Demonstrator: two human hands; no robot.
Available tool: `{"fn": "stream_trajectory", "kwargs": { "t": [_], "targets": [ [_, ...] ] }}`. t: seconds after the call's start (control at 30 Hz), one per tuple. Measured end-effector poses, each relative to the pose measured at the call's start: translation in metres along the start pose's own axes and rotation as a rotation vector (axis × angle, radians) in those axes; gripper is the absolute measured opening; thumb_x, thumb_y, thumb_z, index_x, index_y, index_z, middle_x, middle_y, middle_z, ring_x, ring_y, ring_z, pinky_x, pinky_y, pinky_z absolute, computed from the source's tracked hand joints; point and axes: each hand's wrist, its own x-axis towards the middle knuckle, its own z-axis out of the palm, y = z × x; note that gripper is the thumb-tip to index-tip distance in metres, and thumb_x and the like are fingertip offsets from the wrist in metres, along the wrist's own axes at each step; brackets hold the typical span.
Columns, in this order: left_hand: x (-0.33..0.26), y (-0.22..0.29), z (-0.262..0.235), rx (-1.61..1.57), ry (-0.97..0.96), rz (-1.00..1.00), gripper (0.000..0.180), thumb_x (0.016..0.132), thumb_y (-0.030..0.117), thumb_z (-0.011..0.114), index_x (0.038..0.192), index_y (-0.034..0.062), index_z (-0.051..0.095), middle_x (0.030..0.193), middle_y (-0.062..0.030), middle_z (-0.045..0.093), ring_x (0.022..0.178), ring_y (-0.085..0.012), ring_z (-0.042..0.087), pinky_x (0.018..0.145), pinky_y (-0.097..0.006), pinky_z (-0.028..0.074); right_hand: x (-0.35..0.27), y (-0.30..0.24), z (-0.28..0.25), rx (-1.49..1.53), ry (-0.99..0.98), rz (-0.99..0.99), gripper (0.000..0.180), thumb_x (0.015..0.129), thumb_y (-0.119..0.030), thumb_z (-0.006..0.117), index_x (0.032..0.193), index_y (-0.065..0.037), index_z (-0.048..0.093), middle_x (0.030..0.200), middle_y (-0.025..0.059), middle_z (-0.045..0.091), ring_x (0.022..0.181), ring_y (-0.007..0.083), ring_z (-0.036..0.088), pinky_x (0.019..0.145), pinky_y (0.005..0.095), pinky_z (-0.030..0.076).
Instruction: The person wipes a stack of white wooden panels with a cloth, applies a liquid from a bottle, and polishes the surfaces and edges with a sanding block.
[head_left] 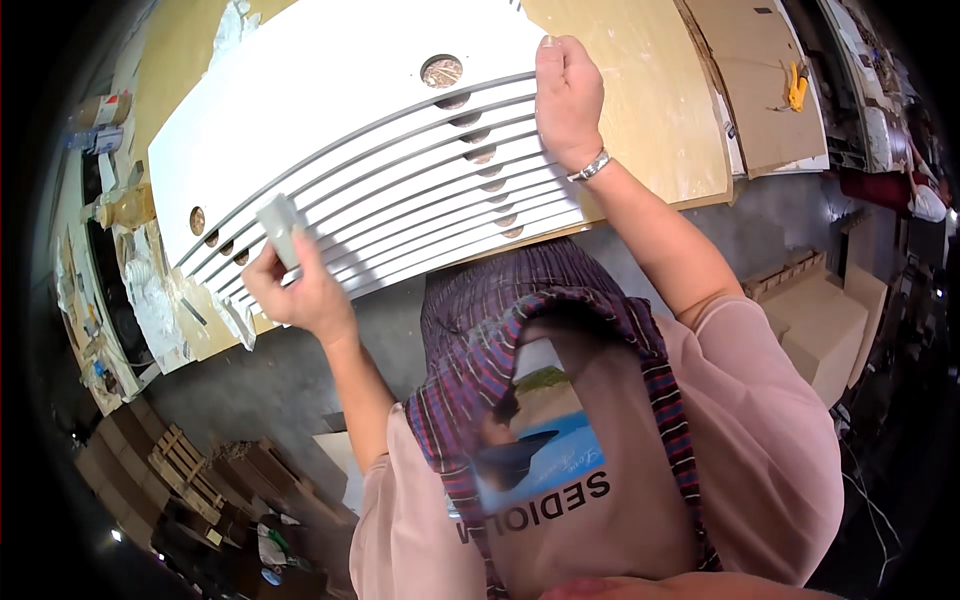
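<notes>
A plywood workbench (650,110) stands in a workshop with a grey concrete floor and cardboard boxes (820,320) nearby. A stack of white panels (370,150), each with round holes, lies fanned across the bench's near edge. The left hand (295,290) has its fingers closed around a small grey block (280,230) against the stack's near-left edges. The right hand (568,95) presses, fingers curled, on the top panel's right end. The panels look stiff, smooth, likely slippery; grip them by the long edges.
</notes>
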Motion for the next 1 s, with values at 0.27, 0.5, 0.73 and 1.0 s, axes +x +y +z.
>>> {"fn": "stream_trajectory", "kwargs": {
  "t": [0.27, 0.5, 0.73, 1.0],
  "targets": [
    [-0.002, 0.001, 0.018, 0.083, -0.133, 0.152, 0.021, 0.080, 0.009, 0.076, 0.091, -0.0004, 0.060, 0.082, -0.0032, 0.056, 0.070, -0.0138, 0.050, 0.064, -0.027, 0.045, -0.001, -0.001, 0.005, 0.026, -0.033, -0.052, 0.036, 0.099, -0.028, 0.049, 0.076, -0.001, 0.049, 0.063, 0.0134, 0.051, 0.059, 0.0258, 0.049, 0.060, 0.0395, 0.042],
    [0.009, -0.018, -0.016, 0.197, 0.044, 0.018, 0.024, 0.080, 0.013, 0.076, 0.091, -0.0017, 0.060, 0.084, -0.0058, 0.059, 0.073, -0.0146, 0.053, 0.065, -0.028, 0.047, -0.002, 0.006, 0.007, 0.038, -0.052, -0.065, 0.034, 0.101, -0.026, 0.047, 0.078, 0.000, 0.050, 0.063, 0.0103, 0.049, 0.059, 0.0196, 0.045, 0.059, 0.0362, 0.041],
    [0.075, -0.102, -0.078, 0.388, 0.346, -0.278, 0.029, 0.078, 0.017, 0.079, 0.090, -0.0040, 0.063, 0.084, -0.0080, 0.062, 0.071, -0.0174, 0.056, 0.065, -0.029, 0.049, -0.002, 0.002, 0.004, 0.032, -0.054, -0.082, 0.033, 0.102, -0.025, 0.044, 0.085, 0.002, 0.052, 0.066, 0.0062, 0.048, 0.064, 0.0140, 0.042, 0.062, 0.0328, 0.040],
    [0.080, -0.106, -0.095, 0.439, 0.130, -0.055, 0.028, 0.073, 0.017, 0.080, 0.089, -0.0004, 0.064, 0.084, -0.0083, 0.064, 0.071, -0.0193, 0.059, 0.065, -0.030, 0.048, -0.001, 0.004, 0.005, 0.076, -0.072, -0.086, 0.033, 0.102, -0.023, 0.042, 0.078, 0.000, 0.045, 0.067, 0.0012, 0.039, 0.065, 0.0108, 0.034, 0.060, 0.0293, 0.037]
  ]
}}
